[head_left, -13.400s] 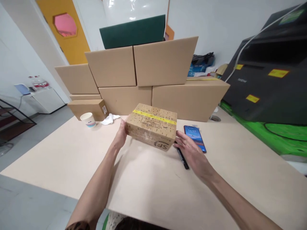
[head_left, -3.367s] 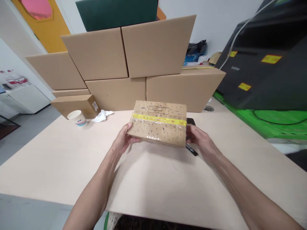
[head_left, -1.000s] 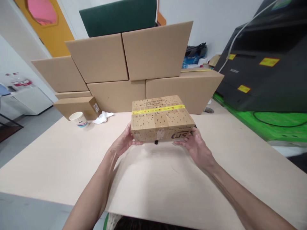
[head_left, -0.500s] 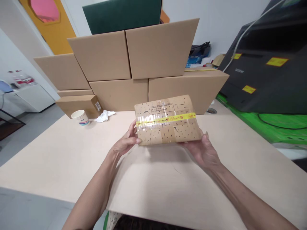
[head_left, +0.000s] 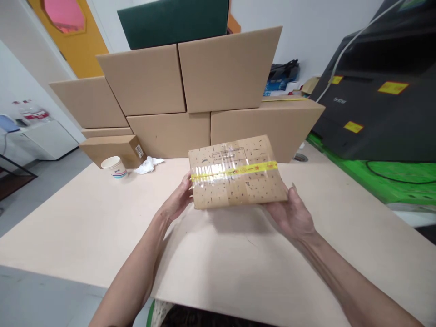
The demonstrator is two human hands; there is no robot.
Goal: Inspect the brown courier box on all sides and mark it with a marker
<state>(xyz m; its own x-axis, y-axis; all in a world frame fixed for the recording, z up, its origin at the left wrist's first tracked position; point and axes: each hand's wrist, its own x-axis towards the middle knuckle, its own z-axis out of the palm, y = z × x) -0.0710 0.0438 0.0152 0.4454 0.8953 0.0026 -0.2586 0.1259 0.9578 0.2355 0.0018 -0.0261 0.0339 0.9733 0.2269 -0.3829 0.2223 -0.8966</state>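
Note:
A small brown cardboard box (head_left: 238, 190) with dark specks is held up over the table, tilted so one broad face is toward me. Clear tape with a yellow printed stripe runs across that face, below a small printed label. At its left end, my left hand (head_left: 179, 196) presses against the side, the fingertips partly hidden behind the box. My right hand (head_left: 293, 213) supports the lower right corner, thumb up along the side and fingers underneath, out of sight. A shadow falls on the pale table (head_left: 218, 259) below.
Large cardboard boxes (head_left: 228, 68) are stacked along the back, a dark green box (head_left: 177, 25) on top. A paper cup (head_left: 114, 167), a crumpled tissue (head_left: 148, 165) and a flat brown box (head_left: 109, 150) stand back left. A black printer (head_left: 381, 104) is at right; a tape roll (head_left: 300, 157) lies nearby.
The box has shifted slightly left and its tilt has changed a little. My left thumb has moved off the front lower corner to the side; my right hand still supports the other end.

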